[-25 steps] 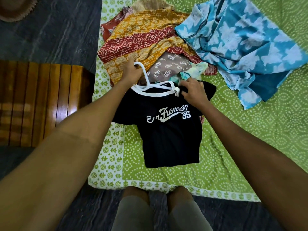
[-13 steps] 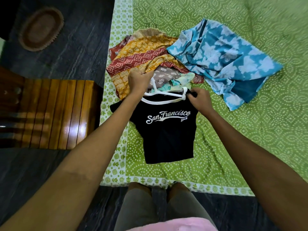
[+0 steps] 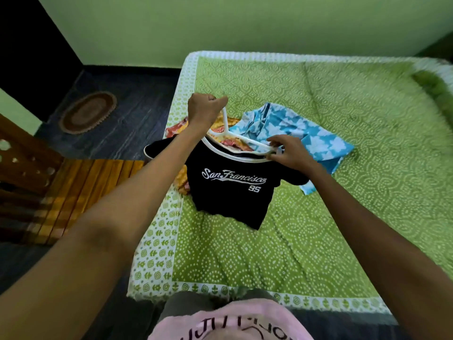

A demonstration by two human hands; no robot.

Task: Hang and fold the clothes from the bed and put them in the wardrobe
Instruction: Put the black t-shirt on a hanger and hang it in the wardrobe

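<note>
The head view, the only one, looks down over a bed (image 3: 318,217) with a green patterned sheet; a black T-shirt (image 3: 230,192) printed "San Francisco 95" hangs lifted above the sheet near the bed's left edge, its hem just off or brushing the cloth; I cannot tell which. A white plastic hanger (image 3: 241,138) sits inside the neck opening; the left hand (image 3: 204,111) is clenched as a fist around the hanger's hook, holding it up; the right hand (image 3: 289,149) pinches the hanger's right end together with the shirt's shoulder between thumb and fingertips, the other fingers loosely bent over the fabric.

As a judgement, the task is early: one garment is nearly on its hanger, with the right shoulder seemingly being seated; nothing in this view has reached the wardrobe, which is not in sight. Left to do: settle this shirt, carry it off, then deal with the pile behind it.

Counted: one hanger; one black T-shirt in hand; one blue-and-white printed garment (image 3: 306,133) spread on the sheet just behind the right hand; an orange, yellow and red patterned cloth (image 3: 182,179) largely hidden behind the left forearm and the shirt, whether one piece or several I cannot tell; two hands, both occupied.
</note>
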